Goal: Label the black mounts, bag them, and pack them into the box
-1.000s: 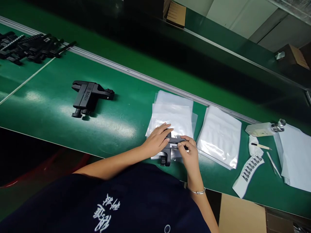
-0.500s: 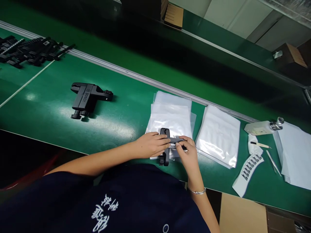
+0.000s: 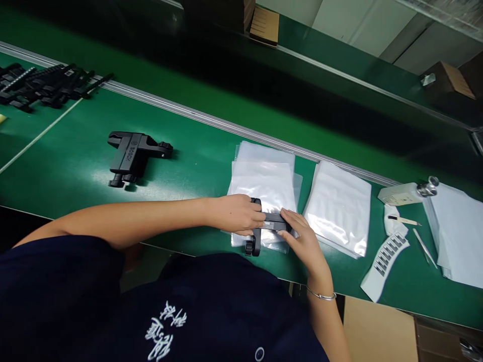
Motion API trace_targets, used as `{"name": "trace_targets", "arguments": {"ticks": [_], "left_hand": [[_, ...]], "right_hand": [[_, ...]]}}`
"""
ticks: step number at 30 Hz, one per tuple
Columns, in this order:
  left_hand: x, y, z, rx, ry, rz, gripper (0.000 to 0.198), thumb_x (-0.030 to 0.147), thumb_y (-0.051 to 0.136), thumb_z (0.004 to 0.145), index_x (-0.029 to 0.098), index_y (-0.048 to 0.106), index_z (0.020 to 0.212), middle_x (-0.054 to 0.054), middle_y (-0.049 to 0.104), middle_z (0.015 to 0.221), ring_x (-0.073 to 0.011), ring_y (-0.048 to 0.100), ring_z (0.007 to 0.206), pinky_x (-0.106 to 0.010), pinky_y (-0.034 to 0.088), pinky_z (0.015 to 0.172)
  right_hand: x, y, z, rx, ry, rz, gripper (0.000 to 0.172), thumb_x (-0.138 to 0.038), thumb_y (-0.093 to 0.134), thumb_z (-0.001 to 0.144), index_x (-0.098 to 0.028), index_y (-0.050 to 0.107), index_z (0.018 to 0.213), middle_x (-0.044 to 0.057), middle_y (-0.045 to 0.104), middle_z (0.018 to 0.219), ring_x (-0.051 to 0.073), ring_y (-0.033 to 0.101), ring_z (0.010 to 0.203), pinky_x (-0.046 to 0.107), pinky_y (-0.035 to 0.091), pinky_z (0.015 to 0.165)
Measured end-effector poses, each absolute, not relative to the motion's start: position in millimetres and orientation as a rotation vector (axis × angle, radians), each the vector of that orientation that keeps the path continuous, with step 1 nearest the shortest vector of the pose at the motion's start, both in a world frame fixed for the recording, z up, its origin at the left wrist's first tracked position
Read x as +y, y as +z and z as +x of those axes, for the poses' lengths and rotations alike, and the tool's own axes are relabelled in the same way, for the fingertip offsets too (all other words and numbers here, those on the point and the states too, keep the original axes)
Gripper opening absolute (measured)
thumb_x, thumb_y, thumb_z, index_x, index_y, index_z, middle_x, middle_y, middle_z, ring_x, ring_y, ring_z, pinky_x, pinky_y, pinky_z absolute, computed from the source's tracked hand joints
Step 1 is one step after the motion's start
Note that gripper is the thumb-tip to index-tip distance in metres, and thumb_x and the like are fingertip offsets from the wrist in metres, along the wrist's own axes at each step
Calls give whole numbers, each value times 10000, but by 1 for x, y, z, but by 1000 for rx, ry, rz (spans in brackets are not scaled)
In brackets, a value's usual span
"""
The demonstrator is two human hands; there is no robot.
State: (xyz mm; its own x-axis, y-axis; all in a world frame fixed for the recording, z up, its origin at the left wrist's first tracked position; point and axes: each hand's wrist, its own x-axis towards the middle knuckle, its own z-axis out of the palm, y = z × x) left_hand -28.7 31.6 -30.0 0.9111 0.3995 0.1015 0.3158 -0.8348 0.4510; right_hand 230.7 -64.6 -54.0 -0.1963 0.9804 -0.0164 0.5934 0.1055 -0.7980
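My left hand [image 3: 236,213] is closed round a black plastic part [image 3: 260,229] that rests on a stack of clear plastic bags [image 3: 264,181] on the green belt [image 3: 188,166]. My right hand [image 3: 302,239] has its fingers on the part's right end, pressing on its top face. The part's lower clamp end sticks out toward me below my hands. A second, identical black part [image 3: 134,153] lies alone on the belt to the left, well away from both hands.
A second stack of clear bags [image 3: 339,206] lies right of the first. Further right are a white label strip [image 3: 385,264], tweezers [image 3: 424,246], a small white bottle [image 3: 409,191] and white sheets [image 3: 458,236]. Several black parts [image 3: 41,83] are piled far left. A cardboard box [image 3: 372,329] stands below the belt.
My left arm has swung out to the left and its hand has closed further over the part. My right hand has shifted from pinching the part to laying its fingers along it.
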Motion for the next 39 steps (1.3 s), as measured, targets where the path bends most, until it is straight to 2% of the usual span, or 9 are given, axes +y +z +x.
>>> {"name": "trace_targets", "arguments": {"ticks": [3, 8, 15, 19, 24, 27, 30, 34, 39], "left_hand": [[38, -24, -17, 138, 223, 2631, 162, 347, 585, 863, 271, 693, 957, -57, 659, 852, -198, 571, 825, -303, 379, 648], [32, -26, -1, 189, 308, 2555, 121, 309, 571, 870, 260, 681, 880, -52, 644, 797, -194, 567, 807, -310, 385, 678], [13, -23, -34, 371, -101, 2816, 344, 353, 508, 931, 190, 627, 1209, -88, 677, 895, -212, 591, 874, -294, 383, 639], [9, -32, -50, 727, 153, 2707, 390, 346, 426, 968, 214, 531, 1319, -50, 672, 895, -182, 611, 799, -271, 417, 652], [-2, -54, -52, 1301, 618, 2254, 280, 249, 375, 955, 156, 602, 1090, -33, 636, 825, -169, 620, 794, -271, 482, 722], [-12, -66, -39, 1162, 580, 2296, 237, 236, 407, 940, 169, 596, 1065, -58, 653, 933, -192, 629, 901, -301, 505, 794], [-24, -71, -14, 856, 413, 2474, 242, 288, 463, 939, 181, 585, 1118, -92, 656, 1078, -230, 623, 1011, -344, 511, 861], [-42, -75, 13, 556, 119, 2756, 565, 437, 685, 818, 156, 517, 1279, -159, 610, 1248, -343, 565, 1172, -467, 480, 969], [-58, -87, 15, 384, 64, 2992, 342, 127, 447, 942, 117, 523, 1275, -181, 608, 1287, -277, 603, 1160, -393, 518, 934]], "right_hand": [[-62, -57, 229, -1868, 896, -1534, 446, -386, 663, 854, -352, 598, 1295, 21, 606, 1341, 281, 530, 1250, 544, 404, 1070], [-61, -58, 227, -1913, 845, -1518, 445, -404, 651, 863, -355, 592, 1301, 28, 621, 1320, 287, 551, 1214, 542, 406, 1044], [-61, -61, 228, -1983, 815, -1512, 443, -402, 611, 895, -335, 558, 1329, 52, 621, 1286, 283, 544, 1197, 513, 447, 1011], [-67, -61, 224, -2070, 684, -1415, 465, -373, 585, 915, -282, 502, 1363, 95, 614, 1237, 280, 563, 1150, 494, 498, 960], [-97, -50, 228, -1952, 309, -1369, 476, -290, 615, 900, -291, 463, 1351, 94, 628, 1168, 275, 588, 1103, 500, 498, 952], [-113, -40, 235, -1679, 225, -1533, 468, -328, 651, 865, -282, 492, 1302, 90, 639, 1140, 286, 606, 1081, 517, 486, 953], [-120, -28, 242, -1315, 430, -1658, 456, -378, 634, 859, -245, 498, 1273, 87, 657, 1052, 251, 642, 949, 431, 535, 817], [-123, -11, 247, -1053, 646, -1604, 370, -373, 625, 848, -234, 526, 1176, 38, 658, 887, 183, 633, 766, 326, 521, 684], [-127, -1, 245, -998, 618, -1686, 414, -386, 675, 796, -249, 532, 1160, 41, 660, 918, 188, 629, 774, 326, 503, 686]]}}
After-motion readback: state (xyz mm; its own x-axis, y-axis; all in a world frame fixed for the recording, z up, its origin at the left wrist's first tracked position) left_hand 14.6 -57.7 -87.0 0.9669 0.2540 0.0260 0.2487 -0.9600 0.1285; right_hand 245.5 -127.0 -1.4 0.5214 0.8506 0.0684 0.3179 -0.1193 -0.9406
